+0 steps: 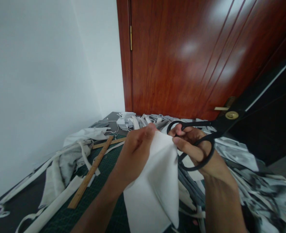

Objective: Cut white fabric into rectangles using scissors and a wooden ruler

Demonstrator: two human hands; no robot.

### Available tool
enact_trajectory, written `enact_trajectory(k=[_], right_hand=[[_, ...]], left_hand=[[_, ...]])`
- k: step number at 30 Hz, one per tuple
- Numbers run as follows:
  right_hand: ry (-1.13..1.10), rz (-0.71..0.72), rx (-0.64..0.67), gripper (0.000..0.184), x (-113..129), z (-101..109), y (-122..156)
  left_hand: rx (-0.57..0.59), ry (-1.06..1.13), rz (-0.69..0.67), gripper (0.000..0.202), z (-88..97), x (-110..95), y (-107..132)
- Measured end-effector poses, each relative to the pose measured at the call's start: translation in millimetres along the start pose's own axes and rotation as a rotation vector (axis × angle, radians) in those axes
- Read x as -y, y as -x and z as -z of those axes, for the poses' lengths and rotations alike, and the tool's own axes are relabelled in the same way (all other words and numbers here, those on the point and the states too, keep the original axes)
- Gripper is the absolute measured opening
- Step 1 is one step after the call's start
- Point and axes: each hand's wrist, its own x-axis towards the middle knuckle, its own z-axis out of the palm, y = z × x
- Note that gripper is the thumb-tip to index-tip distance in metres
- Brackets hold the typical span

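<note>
A folded piece of white cloth (155,184) hangs from between my two hands over the table. My left hand (139,147) is closed, with its thumb and fingers pinching the cloth's upper left edge. Black-handled scissors (214,127) hang on my right hand (191,142), whose fingers pass through the handle loops. The blades point up and to the right, away from the cloth. Its thumb and fingertips also meet the cloth's upper right corner. Part of the cloth's lower end falls below the frame.
A green cutting mat (62,216) covers the table. On it a wooden ruler (92,171) crosses another wooden strip. Grey and white fabric scraps (67,161) lie at the left, with further piles at the back and right. A brown door (169,58) stands behind, beside a white wall (48,64).
</note>
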Motion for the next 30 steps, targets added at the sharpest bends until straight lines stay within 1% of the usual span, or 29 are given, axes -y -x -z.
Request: enact_trajectory(k=[2, 4, 6, 10, 13, 16, 19, 23, 26, 28, 30], right_hand=[[0.02, 0.004, -0.032, 0.022, 0, 1, 0], [0.036, -0.001, -0.061, 0.024, -1, 3, -1], [0.043, -0.014, -0.068, 0.026, -1, 4, -2], [0.102, -0.04, -0.053, 0.032, 2, 3, -5], [0.288, 0.003, -0.066, 0.041, 6, 2, -6], [0.498, 0.078, -0.132, 0.051, 10, 5, -6], [0.676, 0.081, -0.187, 0.047, 10, 11, -5], [0.941, 0.025, -0.175, 0.038, 3, 19, -7], [1.09, 0.031, -0.152, 0.037, -2, 24, -7], [1.13, 0.032, -0.096, 0.038, -3, 27, -7], [1.148, 0.037, -0.055, 0.039, -1, 30, -7]], left_hand=[[0.093, -0.01, 0.013, 0.043, 0.1, -2, 1], [0.114, -0.046, 0.014, 0.036, -0.7, -4, 2], [0.089, -0.051, 0.001, 0.034, -1.9, -4, 2], [0.036, -0.012, -0.02, 0.04, -2.4, -3, 3], [-0.048, -0.048, -0.011, 0.041, -0.1, -1, 2], [-0.114, -0.104, 0.004, 0.041, 3.5, 1, -1], [-0.15, -0.125, 0.035, 0.041, 7.5, 4, -6], [-0.131, -0.097, 0.103, 0.04, 13.6, 9, -9], [-0.107, -0.095, 0.123, 0.04, 18.3, 15, -10], [-0.046, -0.059, 0.132, 0.038, 20.4, 19, -11], [0.042, 0.008, 0.141, 0.035, 21.2, 23, -12]])
